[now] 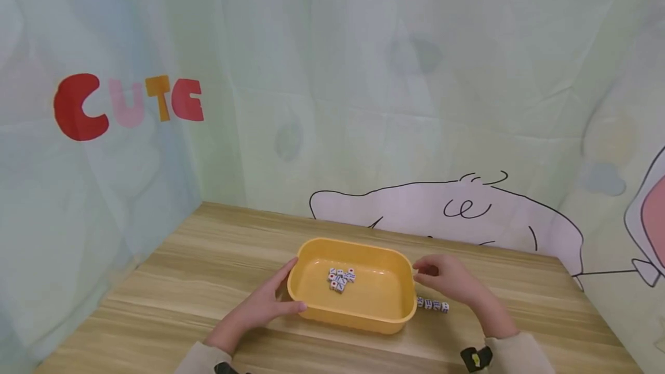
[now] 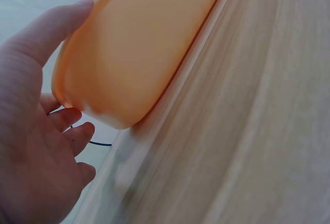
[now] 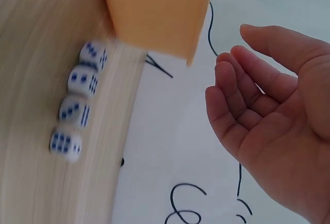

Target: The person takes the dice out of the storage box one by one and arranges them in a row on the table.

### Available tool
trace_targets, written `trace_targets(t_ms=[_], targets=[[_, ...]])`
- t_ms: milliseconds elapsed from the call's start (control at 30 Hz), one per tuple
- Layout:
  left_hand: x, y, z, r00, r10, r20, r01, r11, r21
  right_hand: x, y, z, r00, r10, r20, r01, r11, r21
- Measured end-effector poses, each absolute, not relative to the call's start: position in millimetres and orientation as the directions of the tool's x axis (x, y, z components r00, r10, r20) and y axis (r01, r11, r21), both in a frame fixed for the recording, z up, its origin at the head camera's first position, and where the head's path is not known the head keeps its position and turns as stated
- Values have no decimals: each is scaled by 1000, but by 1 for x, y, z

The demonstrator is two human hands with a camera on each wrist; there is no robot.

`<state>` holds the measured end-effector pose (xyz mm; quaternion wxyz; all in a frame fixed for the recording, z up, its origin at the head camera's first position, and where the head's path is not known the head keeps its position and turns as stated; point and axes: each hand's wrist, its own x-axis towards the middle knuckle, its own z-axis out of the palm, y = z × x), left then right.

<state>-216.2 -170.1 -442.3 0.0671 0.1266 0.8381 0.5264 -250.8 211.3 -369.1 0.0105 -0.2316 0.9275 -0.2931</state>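
Note:
A yellow plastic tray (image 1: 371, 299) with rounded corners stands on the wooden table. My left hand (image 1: 262, 305) holds its left end, thumb at the front corner and fingers by the left wall. The left wrist view shows the thumb and index finger at the tray's rim. Inside the tray, left of its middle, lies a cluster of small white dice (image 1: 340, 279). My right hand (image 1: 452, 280) hovers just past the right rim, fingers loosely curled with nothing between them in the right wrist view. Below it, several dice (image 3: 75, 112) stand in a row beside the tray's right wall.
The wooden table top (image 1: 208, 264) reaches back to a pale printed cloth (image 1: 353, 103), which also hangs along both sides. Coloured letters and a line-drawn cartoon figure (image 1: 410, 206) are printed on it. A dark band (image 1: 475, 358) sits at the right sleeve.

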Motion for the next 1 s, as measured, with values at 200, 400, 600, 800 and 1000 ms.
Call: trace_targets(t_ms=[200, 400, 600, 800, 1000], targets=[[-216, -170, -442, -962, 271, 23, 139, 418, 898, -258, 189, -376, -894, -431, 118, -412, 694, -590], [-215, -170, -443, -964, 266, 28, 143, 421, 896, -266, 171, -385, -889, -442, 122, -419, 675, -608], [-216, -171, -444, -963, 268, 35, 147, 410, 900, -272, 153, -392, -868, -481, 120, -445, 649, -617], [-216, -170, -444, -961, 272, 44, 157, 410, 898, -275, 137, -400, -866, -492, 86, -420, 624, -659], [-216, -169, -444, -961, 273, 44, 159, 415, 896, -278, 124, -406, -861, -498, 102, -431, 608, -666]])
